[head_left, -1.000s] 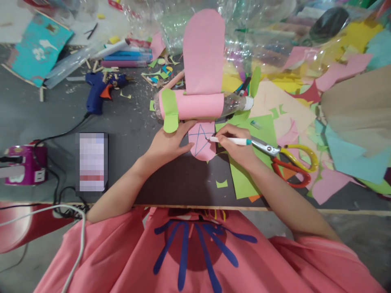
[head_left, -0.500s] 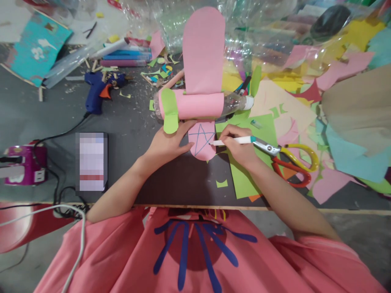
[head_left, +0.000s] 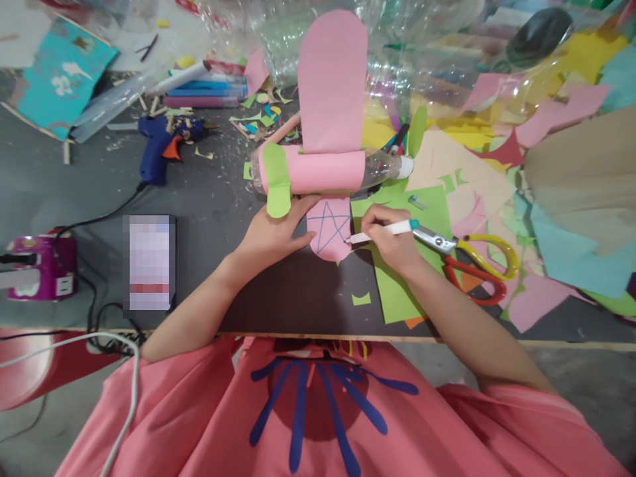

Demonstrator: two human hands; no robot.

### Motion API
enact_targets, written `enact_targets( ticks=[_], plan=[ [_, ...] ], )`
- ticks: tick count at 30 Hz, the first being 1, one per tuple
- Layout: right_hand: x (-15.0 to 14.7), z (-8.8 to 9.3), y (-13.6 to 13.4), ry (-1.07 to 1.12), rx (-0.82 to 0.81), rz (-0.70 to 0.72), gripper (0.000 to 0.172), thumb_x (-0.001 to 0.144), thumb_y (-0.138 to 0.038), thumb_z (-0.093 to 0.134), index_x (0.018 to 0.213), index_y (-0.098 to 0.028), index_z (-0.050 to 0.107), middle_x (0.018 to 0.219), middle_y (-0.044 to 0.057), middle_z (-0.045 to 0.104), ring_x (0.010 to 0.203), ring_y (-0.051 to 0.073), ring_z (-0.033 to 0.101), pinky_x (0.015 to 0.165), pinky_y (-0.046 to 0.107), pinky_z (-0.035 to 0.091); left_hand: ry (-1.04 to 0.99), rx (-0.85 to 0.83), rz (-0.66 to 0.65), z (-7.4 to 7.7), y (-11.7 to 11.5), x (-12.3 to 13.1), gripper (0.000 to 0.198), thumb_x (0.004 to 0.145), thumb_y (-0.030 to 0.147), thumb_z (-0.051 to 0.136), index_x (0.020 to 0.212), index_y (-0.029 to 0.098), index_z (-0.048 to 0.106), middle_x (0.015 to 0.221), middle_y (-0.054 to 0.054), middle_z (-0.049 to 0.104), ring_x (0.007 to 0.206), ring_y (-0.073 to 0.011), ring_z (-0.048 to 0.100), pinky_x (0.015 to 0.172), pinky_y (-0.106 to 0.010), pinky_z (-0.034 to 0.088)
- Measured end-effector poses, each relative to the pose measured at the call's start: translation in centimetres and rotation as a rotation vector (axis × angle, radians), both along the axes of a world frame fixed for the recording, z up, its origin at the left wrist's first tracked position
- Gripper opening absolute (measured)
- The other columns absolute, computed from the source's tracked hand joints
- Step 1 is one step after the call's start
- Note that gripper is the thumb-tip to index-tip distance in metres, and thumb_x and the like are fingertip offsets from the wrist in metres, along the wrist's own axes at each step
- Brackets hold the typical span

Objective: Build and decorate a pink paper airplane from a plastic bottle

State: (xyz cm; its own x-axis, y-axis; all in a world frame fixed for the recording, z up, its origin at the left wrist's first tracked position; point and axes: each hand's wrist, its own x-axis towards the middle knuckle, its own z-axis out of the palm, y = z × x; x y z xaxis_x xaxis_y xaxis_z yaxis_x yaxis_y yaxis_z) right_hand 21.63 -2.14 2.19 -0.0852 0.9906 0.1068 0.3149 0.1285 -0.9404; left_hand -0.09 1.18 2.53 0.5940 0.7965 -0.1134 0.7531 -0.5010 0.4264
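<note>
A plastic bottle (head_left: 380, 168) with a white cap lies sideways, wrapped in pink paper (head_left: 328, 172). One long pink paper wing (head_left: 332, 79) points away from me; a rounded pink flap (head_left: 330, 249) with a blue five-pointed star outline extends toward me. Green paper strips (head_left: 278, 179) sit at the bottle's left end. My left hand (head_left: 275, 235) rests with fingers apart, thumb and fingertips at the flap's left edge. My right hand (head_left: 390, 238) grips a white marker (head_left: 387, 230) with a teal end, its tip on the star's lower right point.
Scissors (head_left: 440, 242) with yellow and red handles lie right of my right hand, over green paper (head_left: 397, 285). A blue glue gun (head_left: 156, 149), a phone (head_left: 149, 265) and a purple box (head_left: 42, 268) with cords stand left. Paper scraps and clear plastic crowd the back.
The marker tip has moved slightly right and down, lengthening the blue line to the star's lower right point. My left hand has stayed in place.
</note>
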Motion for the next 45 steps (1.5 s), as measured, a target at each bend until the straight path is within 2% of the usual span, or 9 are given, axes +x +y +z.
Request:
enact_targets(
  ticks=[20, 25, 31, 34, 37, 40, 43, 45],
  plan=[
    [-0.1, 0.3, -0.2, 0.049, -0.044, 0.014, 0.019, 0.063, -0.017, 0.045, 0.045, -0.021, 0.039, 0.041, -0.004, 0.040, 0.040, 0.009, 0.033, 0.041, 0.025, 0.023, -0.007, -0.043, 0.013, 0.3, 0.0, 0.1, 0.056, 0.084, 0.035, 0.057, 0.137, 0.018, 0.045, 0.109, -0.009, 0.064, 0.098, -0.0226, 0.060, 0.090, -0.036, 0.047],
    [0.2, -0.2, -0.2, 0.042, -0.045, 0.008, 0.019, 0.062, -0.018, 0.046, 0.045, -0.021, 0.039, 0.042, -0.004, 0.041, 0.041, 0.009, 0.034, 0.042, 0.025, 0.025, -0.011, -0.031, 0.014, 0.2, 0.0, 0.1, 0.056, 0.085, 0.036, 0.056, 0.137, 0.019, 0.045, 0.110, -0.009, 0.064, 0.101, -0.0229, 0.059, 0.091, -0.035, 0.047],
    [0.6, -1.2, -0.3, 0.202, 0.069, -0.168, 0.021, 0.074, -0.026, 0.045, 0.054, -0.023, 0.050, 0.048, -0.002, 0.047, 0.044, 0.012, 0.042, 0.044, 0.028, 0.033, -0.007, -0.016, 0.010, 0.2, 0.0, 0.1, 0.054, 0.085, 0.035, 0.056, 0.136, 0.017, 0.046, 0.106, -0.010, 0.065, 0.097, -0.0220, 0.059, 0.091, -0.035, 0.047],
    [0.1, -1.0, -0.4, 0.185, 0.105, -0.166, 0.030, 0.080, -0.033, 0.051, 0.052, -0.022, 0.051, 0.048, -0.002, 0.050, 0.045, 0.012, 0.046, 0.044, 0.027, 0.035, 0.017, -0.033, 0.020, 0.3, 0.0, 0.2, 0.056, 0.085, 0.035, 0.057, 0.137, 0.016, 0.046, 0.108, -0.010, 0.065, 0.097, -0.0226, 0.059, 0.092, -0.036, 0.047],
    [-0.4, -0.5, -0.6, 0.182, 0.037, -0.118, 0.037, 0.084, -0.042, 0.054, 0.053, -0.021, 0.055, 0.046, -0.003, 0.050, 0.043, 0.010, 0.046, 0.044, 0.026, 0.037, 0.018, -0.038, 0.025, 0.4, 0.0, 0.3, 0.057, 0.084, 0.034, 0.058, 0.137, 0.017, 0.045, 0.109, -0.010, 0.065, 0.099, -0.0227, 0.060, 0.093, -0.036, 0.047],
    [-0.8, -0.3, -0.7, 0.160, -0.055, -0.047, 0.027, 0.083, -0.041, 0.059, 0.065, -0.021, 0.063, 0.052, -0.003, 0.057, 0.045, 0.010, 0.050, 0.046, 0.025, 0.039, 0.001, -0.039, 0.020, 0.3, 0.0, 0.3, 0.058, 0.084, 0.034, 0.058, 0.138, 0.019, 0.044, 0.113, -0.010, 0.064, 0.100, -0.0229, 0.060, 0.094, -0.037, 0.047],
    [-1.1, -0.2, -0.6, 0.112, -0.061, -0.030, 0.012, 0.079, -0.032, 0.066, 0.073, -0.021, 0.067, 0.060, -0.002, 0.064, 0.051, 0.011, 0.055, 0.050, 0.025, 0.043, -0.020, -0.029, 0.014, 0.1, 0.0, 0.2, 0.059, 0.084, 0.033, 0.058, 0.139, 0.020, 0.043, 0.117, -0.009, 0.064, 0.101, -0.0216, 0.060, 0.095, -0.035, 0.046],
    [-1.3, -0.2, -0.6, 0.076, -0.059, -0.034, 0.008, 0.077, -0.029, 0.068, 0.075, -0.021, 0.067, 0.067, -0.001, 0.067, 0.057, 0.012, 0.059, 0.055, 0.026, 0.047, -0.025, -0.027, 0.016, 0.1, 0.0, 0.2, 0.060, 0.083, 0.034, 0.059, 0.139, 0.021, 0.042, 0.119, -0.009, 0.063, 0.102, -0.0212, 0.060, 0.096, -0.034, 0.046]
  ],
)
